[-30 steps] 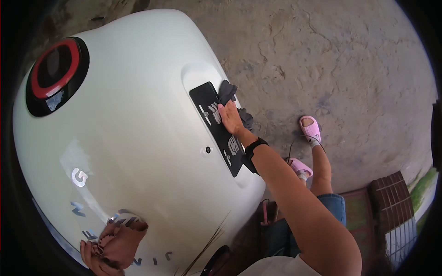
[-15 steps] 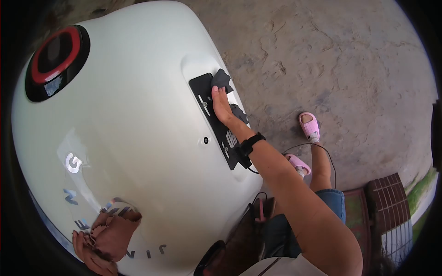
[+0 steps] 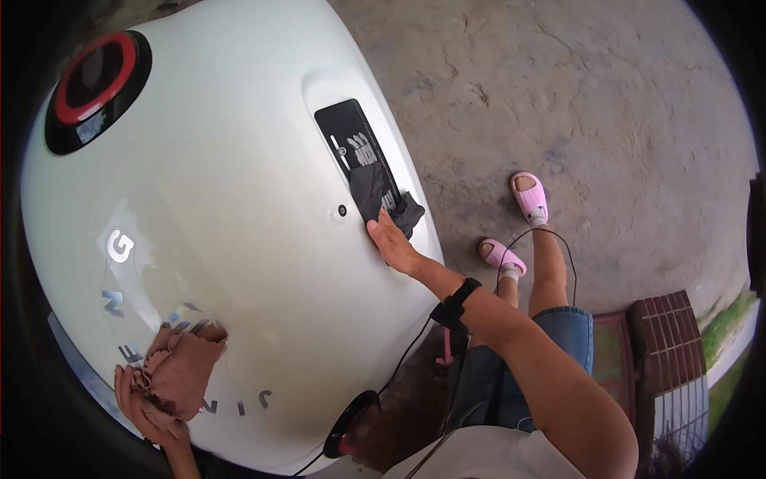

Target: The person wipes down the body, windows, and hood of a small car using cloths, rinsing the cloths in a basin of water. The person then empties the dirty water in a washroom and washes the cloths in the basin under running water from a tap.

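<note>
The rear of a white car [image 3: 215, 160] fills the left half of the view. My right hand [image 3: 392, 242] presses a dark grey cloth [image 3: 367, 190] onto the lower end of a black number plate [image 3: 339, 120], which sits in a recess. Part of the cloth bunches out past the plate's edge. At the lower left, my left hand [image 3: 148, 415] grips a crumpled brown cloth [image 3: 185, 371] against the bodywork beside the silver letters [image 3: 113, 303]. Some of those letters are hidden behind the brown cloth.
A red and black tail light [image 3: 96, 84] is at upper left; a black and red lamp [image 3: 355, 423] sits low at the car's edge. A thin black cable [image 3: 570, 263] loops by my legs. Pink slippers [image 3: 531, 195] stand on the concrete floor [image 3: 638, 144].
My right hand has slid down the plate with the dark grey cloth, uncovering the plate's upper characters. My left hand and the brown cloth have shifted slightly up and left in view.
</note>
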`<action>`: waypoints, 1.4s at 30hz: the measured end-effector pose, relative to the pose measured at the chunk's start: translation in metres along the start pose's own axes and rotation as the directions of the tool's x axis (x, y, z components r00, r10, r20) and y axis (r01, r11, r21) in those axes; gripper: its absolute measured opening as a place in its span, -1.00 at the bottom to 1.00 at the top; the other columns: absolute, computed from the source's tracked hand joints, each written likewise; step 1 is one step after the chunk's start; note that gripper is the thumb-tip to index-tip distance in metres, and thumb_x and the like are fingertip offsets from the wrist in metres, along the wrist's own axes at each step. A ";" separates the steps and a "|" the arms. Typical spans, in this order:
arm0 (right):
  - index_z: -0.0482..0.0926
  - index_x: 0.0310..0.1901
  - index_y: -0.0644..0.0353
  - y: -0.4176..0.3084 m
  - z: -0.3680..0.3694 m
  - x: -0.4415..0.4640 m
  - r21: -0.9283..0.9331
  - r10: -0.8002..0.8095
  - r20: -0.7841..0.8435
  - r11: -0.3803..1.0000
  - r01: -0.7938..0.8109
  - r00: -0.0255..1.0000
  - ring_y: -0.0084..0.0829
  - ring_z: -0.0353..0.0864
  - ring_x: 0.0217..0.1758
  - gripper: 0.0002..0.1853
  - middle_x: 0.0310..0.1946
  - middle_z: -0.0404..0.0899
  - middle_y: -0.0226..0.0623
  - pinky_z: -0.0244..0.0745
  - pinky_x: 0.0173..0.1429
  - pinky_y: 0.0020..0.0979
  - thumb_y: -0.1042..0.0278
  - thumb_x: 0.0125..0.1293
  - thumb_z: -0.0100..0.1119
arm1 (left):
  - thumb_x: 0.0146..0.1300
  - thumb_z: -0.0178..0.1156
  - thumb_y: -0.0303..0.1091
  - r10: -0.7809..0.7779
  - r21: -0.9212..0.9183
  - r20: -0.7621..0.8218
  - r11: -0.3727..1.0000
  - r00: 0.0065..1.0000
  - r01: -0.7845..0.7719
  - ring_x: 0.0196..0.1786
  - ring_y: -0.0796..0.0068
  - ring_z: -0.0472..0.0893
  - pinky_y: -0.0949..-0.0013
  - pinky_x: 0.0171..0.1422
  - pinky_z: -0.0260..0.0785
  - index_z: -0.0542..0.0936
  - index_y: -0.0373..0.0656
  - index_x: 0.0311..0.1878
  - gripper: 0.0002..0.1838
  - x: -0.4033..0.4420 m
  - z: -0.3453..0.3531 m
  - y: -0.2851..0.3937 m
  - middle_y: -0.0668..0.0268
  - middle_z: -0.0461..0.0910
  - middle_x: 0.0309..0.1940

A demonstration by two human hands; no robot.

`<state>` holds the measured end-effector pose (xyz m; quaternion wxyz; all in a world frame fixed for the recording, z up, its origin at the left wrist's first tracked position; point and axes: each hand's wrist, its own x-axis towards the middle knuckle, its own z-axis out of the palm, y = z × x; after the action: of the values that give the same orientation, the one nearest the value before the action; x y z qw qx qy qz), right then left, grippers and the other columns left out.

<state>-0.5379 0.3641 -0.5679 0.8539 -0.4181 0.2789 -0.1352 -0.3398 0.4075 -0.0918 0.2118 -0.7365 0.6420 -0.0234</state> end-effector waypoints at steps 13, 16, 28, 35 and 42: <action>0.15 0.35 0.38 0.080 0.042 -0.121 -0.296 0.355 -0.093 0.882 -0.367 0.930 -0.09 -0.13 0.53 -0.23 0.43 0.02 0.02 -0.34 0.55 -0.14 -0.20 0.46 -0.64 | 0.39 -0.18 -0.02 -0.012 -0.176 -0.090 0.984 0.996 -0.004 0.32 -0.16 0.30 -0.05 0.37 0.13 0.28 -0.35 0.21 -0.43 0.002 0.011 0.001 -0.09 0.30 0.27; 0.07 0.39 0.38 0.104 0.027 -0.072 -0.327 0.523 -0.202 0.761 -0.560 0.828 -0.14 -0.30 0.57 -0.13 0.48 -0.13 0.01 -0.42 0.56 -0.15 -0.29 0.41 -0.78 | 0.39 -0.19 -0.08 -0.023 -0.113 -0.060 0.993 0.998 0.016 0.34 -0.11 0.29 -0.01 0.40 0.10 0.26 -0.36 0.25 -0.44 -0.001 0.008 -0.002 -0.08 0.28 0.29; 0.08 0.42 0.12 0.088 0.092 -0.212 -0.316 -0.062 -0.082 0.948 0.033 0.995 0.02 -0.26 0.55 -0.37 0.46 -0.14 0.12 -0.35 0.55 -0.14 -0.10 0.50 -0.59 | 0.34 -0.21 -0.36 0.003 -0.051 -0.071 0.999 0.997 -0.007 0.36 0.15 0.31 0.23 0.42 0.06 0.28 -0.32 0.32 -0.50 -0.007 0.007 -0.020 0.03 0.34 0.28; 0.00 0.46 0.12 0.260 0.027 -0.160 0.329 0.533 -0.481 0.846 -0.420 0.696 -0.05 -0.22 0.55 -0.30 0.47 -0.08 -0.01 -0.29 0.55 -0.29 -0.19 0.46 -0.52 | 0.38 -0.27 -0.30 0.137 0.013 0.005 0.990 0.991 -0.137 0.34 0.07 0.32 0.16 0.42 0.07 0.29 -0.39 0.30 -0.49 0.004 0.001 -0.026 -0.01 0.35 0.26; 0.28 0.34 0.13 0.085 0.116 -0.210 -0.399 -0.125 -0.218 0.916 0.028 0.968 -0.07 -0.42 0.58 -0.44 0.52 -0.26 -0.11 -0.38 0.53 -0.03 -0.04 0.50 -0.41 | 0.39 -0.27 -0.36 0.125 0.081 -0.015 0.989 0.992 -0.124 0.33 0.16 0.33 0.25 0.40 0.09 0.30 -0.37 0.29 -0.53 -0.001 -0.002 -0.051 0.03 0.35 0.26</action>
<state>-0.6397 0.5879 -0.5017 0.7067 -0.5722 0.3843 -0.1594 -0.2927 0.4125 -0.0719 0.2357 -0.6857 0.6873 -0.0429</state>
